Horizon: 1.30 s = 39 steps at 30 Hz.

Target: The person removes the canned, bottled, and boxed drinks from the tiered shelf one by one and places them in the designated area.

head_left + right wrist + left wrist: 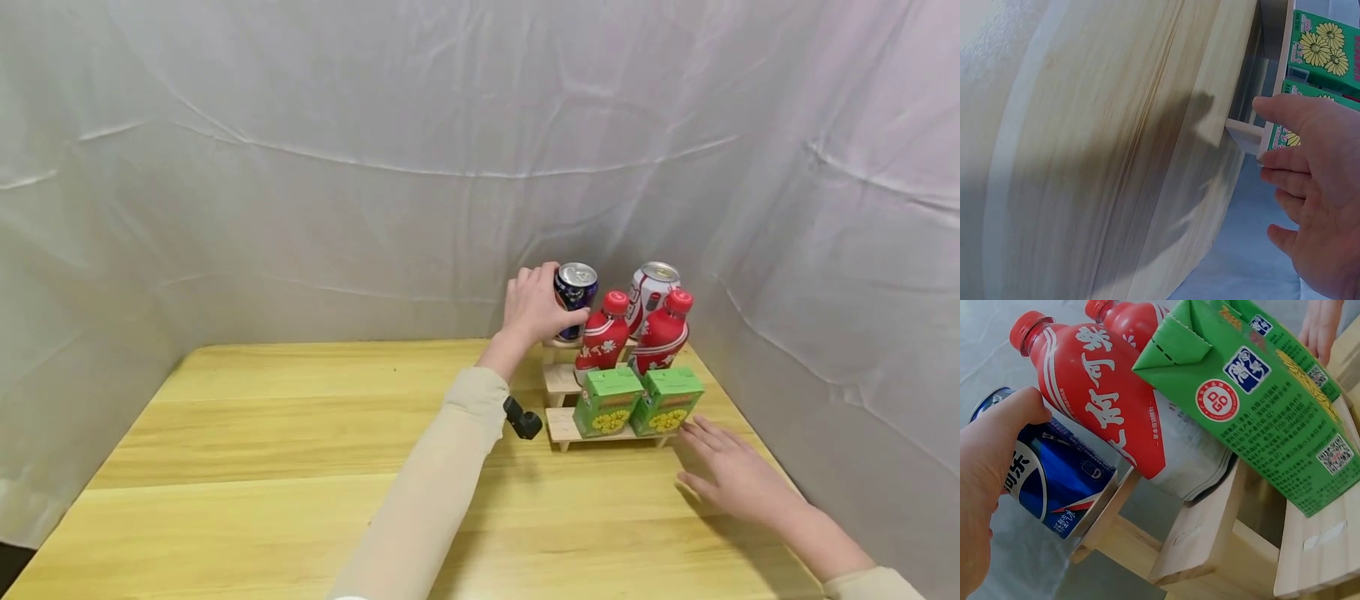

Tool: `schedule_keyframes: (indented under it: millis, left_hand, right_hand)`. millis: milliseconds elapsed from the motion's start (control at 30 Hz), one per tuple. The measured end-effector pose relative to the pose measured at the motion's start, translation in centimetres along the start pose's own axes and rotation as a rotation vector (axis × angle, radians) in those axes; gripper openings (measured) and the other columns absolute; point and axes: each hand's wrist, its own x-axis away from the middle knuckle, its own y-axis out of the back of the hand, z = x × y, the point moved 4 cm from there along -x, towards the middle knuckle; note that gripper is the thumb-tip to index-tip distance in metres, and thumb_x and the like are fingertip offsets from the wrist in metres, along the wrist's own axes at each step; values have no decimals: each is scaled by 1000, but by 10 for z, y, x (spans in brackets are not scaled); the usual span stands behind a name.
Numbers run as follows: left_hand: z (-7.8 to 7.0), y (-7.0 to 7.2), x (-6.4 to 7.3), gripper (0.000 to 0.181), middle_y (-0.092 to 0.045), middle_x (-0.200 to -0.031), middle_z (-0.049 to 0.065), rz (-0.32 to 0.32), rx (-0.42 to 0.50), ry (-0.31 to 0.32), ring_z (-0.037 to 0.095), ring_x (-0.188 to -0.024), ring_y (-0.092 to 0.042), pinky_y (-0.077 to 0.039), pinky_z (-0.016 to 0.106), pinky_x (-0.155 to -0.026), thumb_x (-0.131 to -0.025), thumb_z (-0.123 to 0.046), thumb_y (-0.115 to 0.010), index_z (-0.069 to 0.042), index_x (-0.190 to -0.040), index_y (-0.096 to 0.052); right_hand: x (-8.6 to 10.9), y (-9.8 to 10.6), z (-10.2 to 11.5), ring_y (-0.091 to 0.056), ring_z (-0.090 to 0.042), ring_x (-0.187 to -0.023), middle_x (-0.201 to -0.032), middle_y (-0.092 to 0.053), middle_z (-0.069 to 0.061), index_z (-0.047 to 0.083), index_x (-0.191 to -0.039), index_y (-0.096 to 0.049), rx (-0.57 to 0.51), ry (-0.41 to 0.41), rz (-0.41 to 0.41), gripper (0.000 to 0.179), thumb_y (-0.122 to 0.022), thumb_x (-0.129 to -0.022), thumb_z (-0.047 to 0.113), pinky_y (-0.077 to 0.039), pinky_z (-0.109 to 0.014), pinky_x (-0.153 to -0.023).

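My left hand (536,304) grips a dark blue soda can (1063,478) at the left of the top step of a small wooden tiered rack (561,379). Behind the front rows, a white and red can (651,292) stands at the right of that step. Two red-capped plastic bottles (602,337) fill the middle step, and two green drink cartons (607,404) with yellow flowers sit on the lowest one. At the rack's front right corner is my right hand (731,471), its fingers extended, fingertips right by the lower step and holding nothing.
The rack stands toward the back right of a light wooden table (285,450). Pale grey cloth (360,208) hangs behind the table and along both sides. A black wrist camera mount (522,419) juts from the left sleeve, close to the rack's left side.
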Motion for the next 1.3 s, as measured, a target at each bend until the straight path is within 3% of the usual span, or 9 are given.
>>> schedule_keyframes:
  millis: [100,200,367,833,1300]
  left_hand:
    - [1,2,3,84,-60,-123,-3,-23,-5,-18,16,-108,-48,-42,33,-91,-71,-66,-71,-16,-134,-46]
    - [4,4,5,84,-61,-122,-3,-50,-28,-30,17,-107,-48,-41,33,-90,-69,-66,-71,-16,-132,-47]
    - [10,9,7,83,-61,-118,-4,-89,-74,-44,16,-106,-48,-40,32,-87,-68,-67,-71,-17,-129,-47]
    - [22,40,19,85,-61,-118,0,-166,-90,-63,19,-104,-49,-41,35,-86,-67,-66,-72,-14,-129,-49]
    - [39,80,46,87,-61,-123,1,-200,-53,-44,21,-108,-50,-40,38,-91,-66,-64,-75,-13,-132,-50]
  right_hand:
    - [0,-2,-1,-45,-46,-130,-139,-52,-26,-5,-133,-54,6,-14,19,68,-72,-84,38,-1,-38,-122]
    - [-2,-2,-1,-44,-46,-132,-140,-52,-26,-5,-134,-54,4,-30,45,68,-72,-84,38,-20,-53,-117]
    - [-5,-2,0,-44,-46,-131,-138,-53,-26,-5,-132,-55,-3,-37,67,67,-74,-83,36,-33,-59,-106]
    - [-10,-1,-4,-45,-46,-131,-137,-53,-27,-7,-131,-55,24,-27,104,67,-73,-83,36,-35,-60,-106]
    - [-12,3,-5,-49,-45,-128,-136,-54,-28,-7,-130,-56,28,21,82,68,-74,-82,38,-38,-59,-103]
